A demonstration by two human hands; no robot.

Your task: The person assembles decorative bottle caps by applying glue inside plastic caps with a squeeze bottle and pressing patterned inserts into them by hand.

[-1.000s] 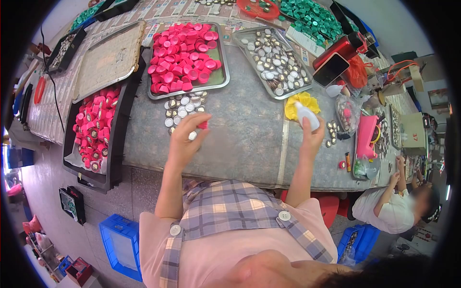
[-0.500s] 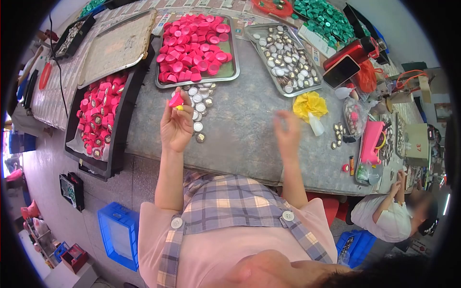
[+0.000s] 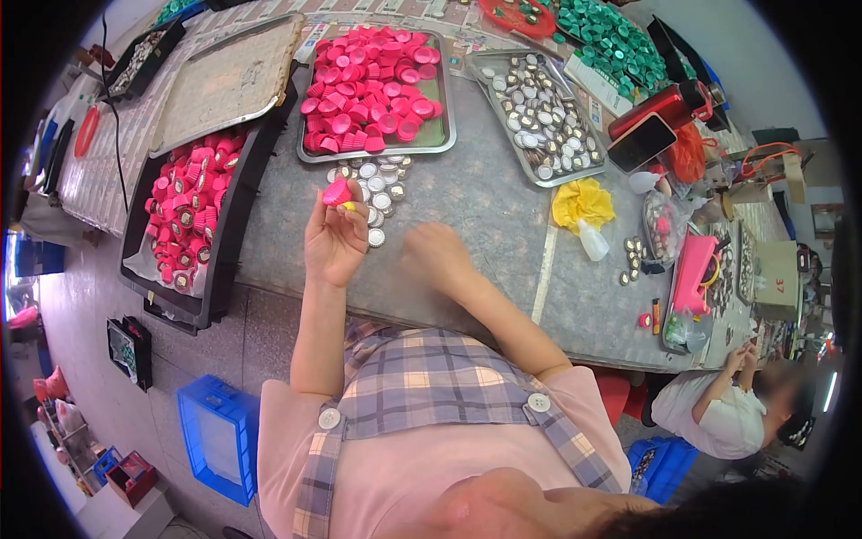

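Raised over the table's near left part, my left hand (image 3: 337,235) pinches a pink cap (image 3: 337,192); something yellow shows at its fingertips. Just beyond it lie round white-and-metal discs (image 3: 377,199). My right hand (image 3: 433,256) is over the grey table right of these discs, blurred, with its fingers curled and hidden. Pink caps are heaped in a metal tray (image 3: 447,133) behind my left hand. A second metal tray (image 3: 539,181) at the back right holds many discs. The white bottle (image 3: 593,242) lies against a crumpled yellow cloth (image 3: 582,203).
A black crate (image 3: 235,235) of pink caps stands at the left, partly under an old tray (image 3: 224,85). A phone (image 3: 642,141) leans by a red object (image 3: 660,110) at the right. Beyond is a co-worker (image 3: 718,409). A blue crate (image 3: 215,440) is on the floor.
My right hand has let go of the white bottle and moved left toward the discs. My left hand has turned upward with the pink cap. The view has shifted slightly.
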